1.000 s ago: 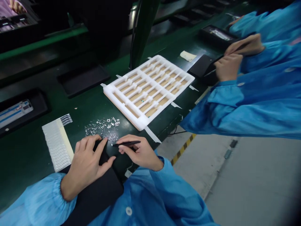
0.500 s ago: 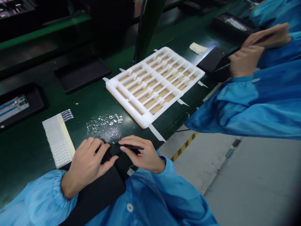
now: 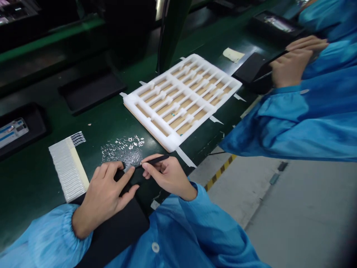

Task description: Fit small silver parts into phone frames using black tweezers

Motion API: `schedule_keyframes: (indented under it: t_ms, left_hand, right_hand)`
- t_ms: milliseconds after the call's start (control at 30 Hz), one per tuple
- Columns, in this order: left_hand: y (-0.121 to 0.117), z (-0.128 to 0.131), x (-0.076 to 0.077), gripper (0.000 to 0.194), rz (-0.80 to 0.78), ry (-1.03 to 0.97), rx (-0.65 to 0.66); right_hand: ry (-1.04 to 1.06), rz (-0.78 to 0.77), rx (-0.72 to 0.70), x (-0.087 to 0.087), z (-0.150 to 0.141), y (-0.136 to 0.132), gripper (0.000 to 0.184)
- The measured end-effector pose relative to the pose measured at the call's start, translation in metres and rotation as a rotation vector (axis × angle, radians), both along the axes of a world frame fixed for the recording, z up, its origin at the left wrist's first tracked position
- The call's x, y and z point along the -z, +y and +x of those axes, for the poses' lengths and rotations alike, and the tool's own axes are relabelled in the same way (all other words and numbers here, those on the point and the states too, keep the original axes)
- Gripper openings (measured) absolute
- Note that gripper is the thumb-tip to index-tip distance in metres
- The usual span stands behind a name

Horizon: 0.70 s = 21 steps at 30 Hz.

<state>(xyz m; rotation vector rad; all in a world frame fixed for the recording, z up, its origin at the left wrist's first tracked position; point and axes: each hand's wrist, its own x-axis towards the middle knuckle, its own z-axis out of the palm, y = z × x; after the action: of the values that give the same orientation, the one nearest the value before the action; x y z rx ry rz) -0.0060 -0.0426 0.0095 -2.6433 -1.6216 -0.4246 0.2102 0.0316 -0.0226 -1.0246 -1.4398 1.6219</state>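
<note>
My left hand (image 3: 104,190) is bent over the black tray (image 3: 122,230) in front of me, its fingers curled at the tray's far end and thumb held apart. A small grey piece (image 3: 128,168) shows by its index fingertip. My right hand (image 3: 170,175) pinches slim black tweezers (image 3: 157,160), whose thin tip points left and meets the area at my left index finger. What lies inside the tray is hidden by my left hand. Just beyond both hands, many tiny shiny metal pieces (image 3: 122,149) are scattered on the green table (image 3: 95,145).
A white slotted foam tray (image 3: 170,143) is taped down ahead. To the left lie a sheet of silvery strips (image 3: 65,167), a black tray with a phone part (image 3: 13,132) and another black tray (image 3: 92,89). At right, a co-worker's hands (image 3: 291,67) work over a black box (image 3: 251,67).
My right hand has moved slightly up, bringing the tweezers' tip left to my left index finger; the tweezers now tilt upward to the right. My left hand has stayed nearly still.
</note>
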Motion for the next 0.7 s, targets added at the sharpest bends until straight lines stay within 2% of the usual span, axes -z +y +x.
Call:
schedule_keyframes:
  t_ms: [233, 367, 500, 600, 700]
  left_hand:
    - [0.000, 0.000, 0.002, 0.039, -0.021, 0.022, -0.013]
    - [0.000, 0.001, 0.003, 0.039, -0.028, 0.019, -0.023]
    - [0.001, 0.001, 0.003, 0.038, -0.014, 0.003, -0.020]
    - [0.001, 0.001, 0.002, 0.038, 0.015, -0.017, -0.005]
    - [0.002, 0.002, 0.001, 0.038, 0.023, -0.020, -0.002]
  right_hand:
    - [0.026, -0.032, 0.063, 0.000, -0.001, -0.002, 0.030]
    - [0.027, 0.045, 0.221, 0.002, 0.000, -0.004, 0.028]
    - [-0.029, 0.210, 0.353, 0.005, -0.002, 0.002, 0.022]
    - [-0.048, 0.299, 0.312, 0.007, -0.002, 0.013, 0.019]
    - [-0.042, 0.304, 0.217, 0.009, -0.001, 0.022, 0.018]
